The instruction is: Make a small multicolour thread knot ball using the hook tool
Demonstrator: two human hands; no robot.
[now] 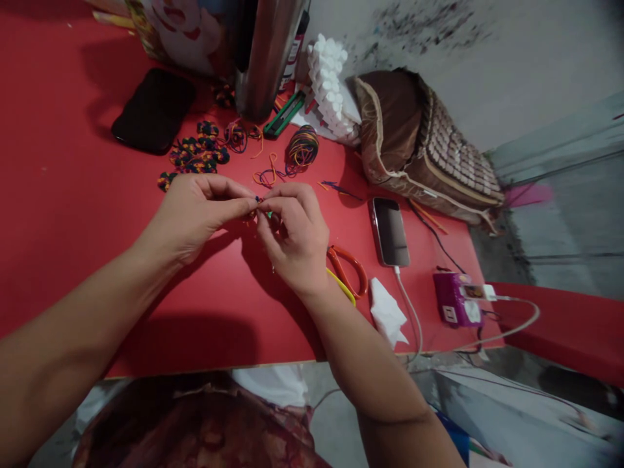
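My left hand [197,211] and my right hand [295,234] meet fingertip to fingertip above the red table [63,195]. Both pinch a tiny multicoloured thread piece [260,203], mostly hidden by the fingers. Just beyond the hands lie loose coloured threads [269,174], a coil of multicoloured thread [302,146] and several small crocheted multicoloured pieces [197,156]. Orange-handled scissors [348,273] lie on the table beside my right wrist.
A black phone [155,109] lies at the back left, another phone [390,231] charges at the right by a purple power adapter [455,299]. A metal flask [266,58], white foam pieces [329,88], a brown bag [419,146] and crumpled tissue [387,315] stand around.
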